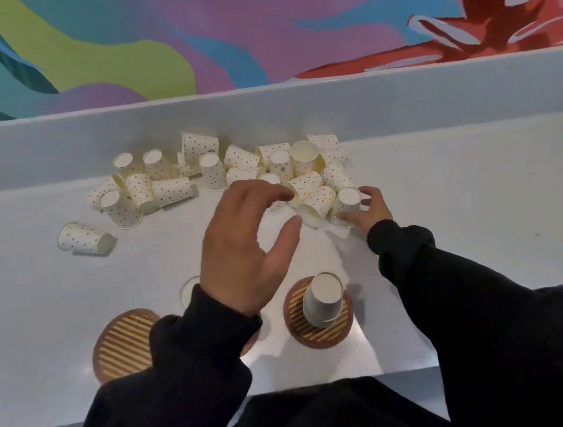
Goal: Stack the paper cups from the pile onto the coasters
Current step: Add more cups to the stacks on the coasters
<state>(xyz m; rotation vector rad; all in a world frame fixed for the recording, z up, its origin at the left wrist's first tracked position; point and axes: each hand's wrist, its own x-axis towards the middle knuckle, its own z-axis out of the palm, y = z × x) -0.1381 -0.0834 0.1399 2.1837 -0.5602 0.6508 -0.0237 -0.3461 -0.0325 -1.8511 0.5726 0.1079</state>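
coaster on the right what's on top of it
An upside-down paper cup stands on the right coaster, base up. Whether more cups are nested under it cannot be seen; its wall covers them.

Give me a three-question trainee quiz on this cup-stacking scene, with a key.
1. True or false: the left coaster bears a cup.
2. Which hand grips a cup at the near edge of the pile? A) left B) right C) neither
3. Fill in: the placed cup on the right coaster stands base ____.

Key
1. False: what shows of it is bare.
2. B: the right hand has thumb and fingers round it.
3. Up: it is upside down.
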